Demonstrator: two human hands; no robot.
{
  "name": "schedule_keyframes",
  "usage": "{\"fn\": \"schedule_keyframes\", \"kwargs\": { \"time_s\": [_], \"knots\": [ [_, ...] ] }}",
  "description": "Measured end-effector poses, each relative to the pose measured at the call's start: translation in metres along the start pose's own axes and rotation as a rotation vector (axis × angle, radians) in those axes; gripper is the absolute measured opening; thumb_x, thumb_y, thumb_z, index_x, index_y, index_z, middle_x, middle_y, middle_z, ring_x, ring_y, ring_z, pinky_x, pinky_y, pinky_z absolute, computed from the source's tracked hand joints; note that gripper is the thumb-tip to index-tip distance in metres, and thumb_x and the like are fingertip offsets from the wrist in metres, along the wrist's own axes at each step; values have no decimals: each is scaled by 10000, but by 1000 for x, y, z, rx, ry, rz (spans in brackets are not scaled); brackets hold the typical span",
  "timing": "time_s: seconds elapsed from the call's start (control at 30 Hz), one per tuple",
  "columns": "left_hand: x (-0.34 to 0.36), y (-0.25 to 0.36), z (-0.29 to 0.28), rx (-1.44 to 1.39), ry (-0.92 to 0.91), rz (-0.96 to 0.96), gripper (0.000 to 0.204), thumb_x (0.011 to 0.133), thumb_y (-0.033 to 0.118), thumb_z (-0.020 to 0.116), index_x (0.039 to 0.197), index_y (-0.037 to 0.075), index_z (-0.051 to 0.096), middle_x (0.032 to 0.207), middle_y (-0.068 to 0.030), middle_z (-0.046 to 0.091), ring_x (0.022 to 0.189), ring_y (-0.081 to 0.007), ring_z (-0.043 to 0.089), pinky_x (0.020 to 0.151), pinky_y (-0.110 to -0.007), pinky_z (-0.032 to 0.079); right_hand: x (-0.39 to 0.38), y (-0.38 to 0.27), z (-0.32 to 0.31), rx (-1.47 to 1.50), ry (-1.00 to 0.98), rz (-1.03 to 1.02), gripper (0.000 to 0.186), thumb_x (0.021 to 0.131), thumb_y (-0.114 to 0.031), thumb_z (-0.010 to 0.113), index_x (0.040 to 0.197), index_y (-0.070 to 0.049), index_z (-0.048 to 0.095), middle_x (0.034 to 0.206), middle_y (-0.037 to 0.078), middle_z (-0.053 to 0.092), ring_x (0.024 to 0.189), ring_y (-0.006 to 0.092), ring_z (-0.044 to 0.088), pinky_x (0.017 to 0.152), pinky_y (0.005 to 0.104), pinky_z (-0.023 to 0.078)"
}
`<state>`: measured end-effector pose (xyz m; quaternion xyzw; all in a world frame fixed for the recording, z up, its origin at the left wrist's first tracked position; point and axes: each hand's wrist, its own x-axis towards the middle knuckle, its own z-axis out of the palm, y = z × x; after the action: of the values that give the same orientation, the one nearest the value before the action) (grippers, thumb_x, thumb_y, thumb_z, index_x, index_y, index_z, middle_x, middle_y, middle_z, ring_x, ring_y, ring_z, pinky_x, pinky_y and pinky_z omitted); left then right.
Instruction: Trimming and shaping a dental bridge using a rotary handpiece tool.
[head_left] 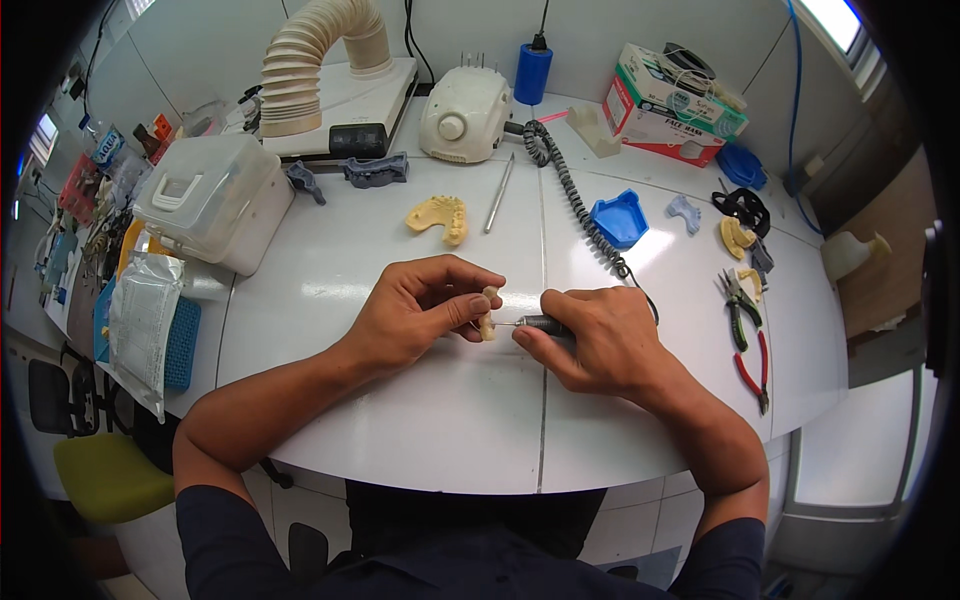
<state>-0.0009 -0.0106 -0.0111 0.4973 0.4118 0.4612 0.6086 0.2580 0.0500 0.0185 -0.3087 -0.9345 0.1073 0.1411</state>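
Between the thumb and fingers of my left hand (405, 312) is a small cream-coloured dental piece (488, 328), held upright above the white table. My right hand (615, 345) is closed around a dark rotary handpiece (546, 325). Its thin metal bur points left and reaches the dental piece, though I cannot tell whether it touches. Beyond my hands lie a yellow plaster dental cast (438, 218) and a slim metal hand tool (499, 196). A coiled grey cord (572, 190) runs from the white motor unit (463, 120) towards my right hand.
A blue mould tray (620, 219) sits beyond my right hand. Farther right are green-handled pliers (738, 308) and red-handled cutters (753, 372). At the left stand a clear lidded box (215, 195) and a blue basket (184, 340). A ribbed hose (290, 85) rises at the back.
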Motion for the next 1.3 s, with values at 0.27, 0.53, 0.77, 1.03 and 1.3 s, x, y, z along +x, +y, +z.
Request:
{"fn": "schedule_keyframes", "kwargs": {
  "time_s": [0.27,0.53,0.77,1.03,1.3],
  "knots": [
    [0,3,0,32,6,-7,293,1079,127,698,1323,-35,692,1152,-153,764,987,-174,764,844,-303,671,1,1,0,26,3,4,502,1006,-496,680,767,-55,680,647,136,689,541,359,664,530,482,490],
    [-1,4,1,45,-4,-12,310,1090,105,673,1368,-28,643,1178,-155,747,1029,-204,767,866,-312,671,1,2,0,39,7,13,517,1006,-505,679,758,-51,679,630,141,677,540,364,662,533,487,491],
    [1,0,-1,19,-45,1,179,1110,67,610,1276,0,603,1237,-166,711,1085,-227,761,908,-342,686,0,2,1,31,2,8,526,1006,-522,677,762,-55,683,632,142,681,544,362,670,529,482,494],
    [2,1,-3,24,-60,3,141,1116,66,587,1249,20,577,1260,-172,702,1179,-258,748,910,-346,697,0,-2,0,-6,-38,9,538,1007,-539,673,780,-51,682,654,134,702,547,352,682,520,476,497],
    [3,1,-4,-23,-72,-4,170,1091,100,653,1225,20,585,1275,-201,709,1157,-280,760,907,-356,701,-1,-2,2,-23,-26,9,540,1009,-538,671,781,-49,681,661,130,709,550,347,689,523,474,505]
  ]
}}
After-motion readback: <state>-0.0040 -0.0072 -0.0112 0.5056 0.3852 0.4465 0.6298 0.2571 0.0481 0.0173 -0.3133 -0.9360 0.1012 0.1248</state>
